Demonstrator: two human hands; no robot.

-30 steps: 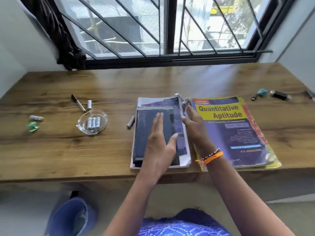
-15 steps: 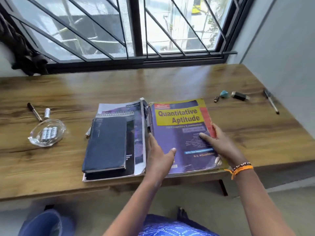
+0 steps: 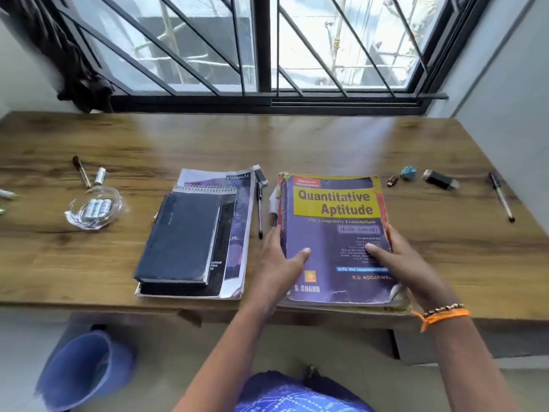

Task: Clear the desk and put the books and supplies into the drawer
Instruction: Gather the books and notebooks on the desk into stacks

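Two hands (image 3: 279,260) (image 3: 407,263) gripping one textbook (image 3: 335,233) by its side edges.
Three batteries (image 3: 96,208) inside one glass dish (image 3: 75,220); three stacked notebooks (image 3: 193,233) alongside.

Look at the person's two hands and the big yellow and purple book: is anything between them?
No. The left hand grips the book at its spine edge and the right hand at its outer edge. The pen lies apart, beside it.

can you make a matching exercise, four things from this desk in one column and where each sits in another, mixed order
Things:
1. Quantitative Aptitude book
2. dark diary
3. glass dish
4. blue bin

Places:
A. on the floor under the desk
B. on top of the notebook stack
C. between both hands
D. left part of the desk, with batteries in it

Pairs: 1-C, 2-B, 3-D, 4-A
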